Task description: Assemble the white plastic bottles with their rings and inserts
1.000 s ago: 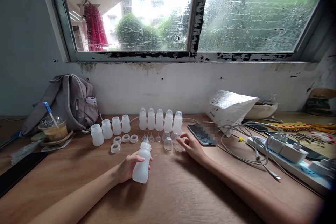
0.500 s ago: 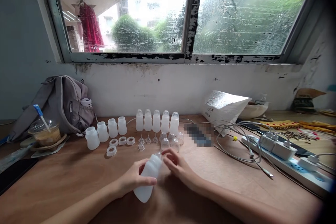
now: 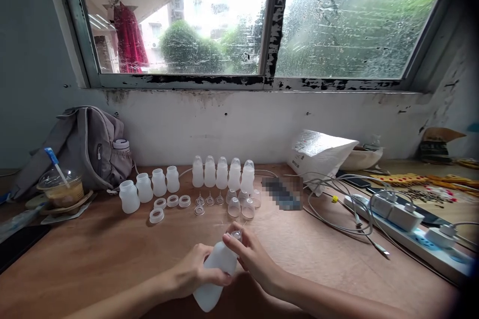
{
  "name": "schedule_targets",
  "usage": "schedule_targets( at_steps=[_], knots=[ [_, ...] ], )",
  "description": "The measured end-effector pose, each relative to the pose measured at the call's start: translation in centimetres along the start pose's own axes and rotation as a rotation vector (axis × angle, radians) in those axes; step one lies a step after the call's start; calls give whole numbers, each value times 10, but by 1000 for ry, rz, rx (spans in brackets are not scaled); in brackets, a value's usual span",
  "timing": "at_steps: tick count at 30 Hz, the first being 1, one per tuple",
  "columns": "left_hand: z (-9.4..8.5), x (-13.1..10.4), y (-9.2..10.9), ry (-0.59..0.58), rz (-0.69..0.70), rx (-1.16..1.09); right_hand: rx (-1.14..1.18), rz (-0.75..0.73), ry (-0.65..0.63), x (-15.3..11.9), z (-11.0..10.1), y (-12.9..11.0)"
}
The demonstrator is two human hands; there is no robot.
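My left hand (image 3: 197, 270) is wrapped round the body of a frosted white baby bottle (image 3: 210, 290), which tilts with its top to the right. Closed round the bottle's top end is my right hand (image 3: 256, 255), and a clear teat (image 3: 236, 235) shows between its fingers. The collar is mostly hidden by those fingers. Beyond the hands lie several white collar rings (image 3: 156, 216), several clear teats (image 3: 199, 210) and several clear dome caps (image 3: 247, 208). Open bottle bodies (image 3: 129, 197) stand at the left, and a row of capped bottles (image 3: 222, 173) stands behind.
At the left are a drink cup (image 3: 62, 189) with a straw, a grey backpack (image 3: 90, 144) and a black phone (image 3: 20, 244). A power strip (image 3: 419, 239) with chargers and loose cables (image 3: 329, 219) lies on the right. A white bag (image 3: 318, 154) stands against the wall.
The bottle has come slightly nearer to me and to the right. My right hand, with fingers loosely at the teat before, now wraps round the bottle's top.
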State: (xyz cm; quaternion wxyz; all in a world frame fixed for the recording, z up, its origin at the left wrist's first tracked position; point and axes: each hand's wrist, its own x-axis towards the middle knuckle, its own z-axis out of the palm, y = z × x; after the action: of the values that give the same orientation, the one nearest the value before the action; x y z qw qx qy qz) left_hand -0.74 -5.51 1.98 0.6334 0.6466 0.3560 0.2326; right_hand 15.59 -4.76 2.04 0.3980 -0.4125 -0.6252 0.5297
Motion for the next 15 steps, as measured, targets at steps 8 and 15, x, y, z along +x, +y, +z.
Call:
schedule_targets(
  at_steps=[8, 15],
  knots=[
    [-9, 2, -5, -138, -106, -206, 159, 65, -41, -6, 8, -4],
    [-21, 5, -22, -395, -146, -633, 224, -22, -195, 0, -4, -1]
  ],
)
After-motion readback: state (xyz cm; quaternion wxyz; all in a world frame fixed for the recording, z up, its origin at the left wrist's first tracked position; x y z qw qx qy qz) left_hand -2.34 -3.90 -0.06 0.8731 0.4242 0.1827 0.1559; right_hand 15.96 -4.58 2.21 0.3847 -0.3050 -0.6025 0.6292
